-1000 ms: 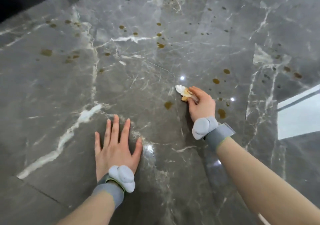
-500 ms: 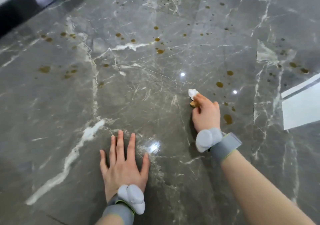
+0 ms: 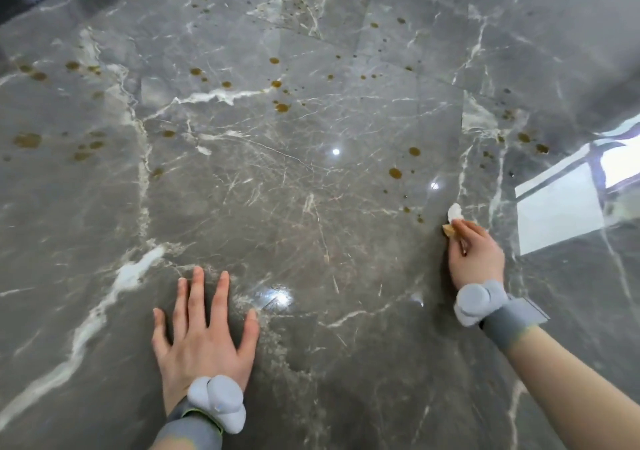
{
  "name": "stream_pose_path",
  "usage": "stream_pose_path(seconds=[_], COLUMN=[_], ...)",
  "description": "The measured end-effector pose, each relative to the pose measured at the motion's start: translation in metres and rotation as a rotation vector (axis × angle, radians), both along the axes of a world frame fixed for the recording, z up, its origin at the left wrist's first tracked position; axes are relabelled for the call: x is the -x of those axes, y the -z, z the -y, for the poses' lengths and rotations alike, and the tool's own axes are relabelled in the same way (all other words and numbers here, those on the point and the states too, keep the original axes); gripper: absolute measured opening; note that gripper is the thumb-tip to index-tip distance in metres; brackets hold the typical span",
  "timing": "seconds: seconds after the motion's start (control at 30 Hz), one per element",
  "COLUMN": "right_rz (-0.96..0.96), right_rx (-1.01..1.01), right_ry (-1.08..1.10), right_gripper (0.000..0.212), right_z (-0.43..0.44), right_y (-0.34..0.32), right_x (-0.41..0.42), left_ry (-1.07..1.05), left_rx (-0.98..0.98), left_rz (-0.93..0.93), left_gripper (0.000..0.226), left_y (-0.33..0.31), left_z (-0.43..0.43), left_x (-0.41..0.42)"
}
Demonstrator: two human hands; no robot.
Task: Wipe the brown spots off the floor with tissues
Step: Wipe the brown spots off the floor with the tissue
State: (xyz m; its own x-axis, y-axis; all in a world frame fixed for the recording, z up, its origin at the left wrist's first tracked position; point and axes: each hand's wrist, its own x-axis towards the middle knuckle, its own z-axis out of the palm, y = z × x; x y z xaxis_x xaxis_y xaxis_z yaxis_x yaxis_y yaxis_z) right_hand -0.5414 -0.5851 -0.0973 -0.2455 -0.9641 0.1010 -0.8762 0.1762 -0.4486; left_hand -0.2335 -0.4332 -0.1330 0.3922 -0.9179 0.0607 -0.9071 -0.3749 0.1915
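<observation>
Left hand (image 3: 204,338) lies flat, fingers spread, likely bracing on the glossy grey marble floor (image 3: 311,235); right hand (image 3: 476,255) pinches a crumpled, brown-stained white tissue (image 3: 454,211) beside remaining brown spots (image 3: 395,173).

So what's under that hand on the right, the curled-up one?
The right hand pinches a crumpled tissue, white on top, brown-stained lower down, against the grey floor. Any spot beneath is covered by tissue and fingers, so it can't be seen.
</observation>
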Motion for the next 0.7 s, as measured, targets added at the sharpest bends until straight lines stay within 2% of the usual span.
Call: stream_pose_path(seconds=[0.07,0.23,0.3,0.37,0.43,0.5,0.53,0.6,0.7], right_rz=[-0.004,0.047,0.045,0.038,0.065,0.052,0.018,-0.011,0.028], right_rx=[0.004,0.016,-0.002,0.043,0.057,-0.037,-0.058,-0.019,0.008], right_ry=[0.046,-0.537,-0.662,-0.528,-0.228,0.063,0.099,-0.038,-0.473], right_gripper=[0.029,0.031,0.032,0.033,0.036,0.037,0.039,0.046,0.048], right_z=[0.015,-0.014,-0.018,-0.001,0.024,0.043,0.047,0.049,0.027], right_y=[-0.002,0.007,0.009,0.006,0.001,-0.001,0.002,0.006,0.011], right_x=[-0.014,-0.112,-0.108,-0.078,-0.047,-0.032,-0.038,-0.064,-0.116], left_ry=[-0.003,-0.008,-0.009,-0.008,-0.015,-0.013,-0.014,-0.012,-0.008], left_rx=[0.012,0.028,0.03,0.022,0.013,0.009,0.006,0.006,-0.015], left_rz=[0.001,0.0,-0.001,0.0,-0.002,-0.011,-0.015,-0.018,-0.009], left_gripper=[0.065,0.065,0.065,0.064,0.064,0.064,0.064,0.064,0.063], left_y=[0.0,0.0,0.0,-0.001,-0.001,-0.001,-0.001,-0.001,-0.002], left_z=[0.0,0.001,0.001,0.001,0.002,0.002,0.002,0.003,0.002], left_x=[0.0,-0.002,-0.003,-0.002,-0.005,-0.003,-0.002,-0.002,-0.003])
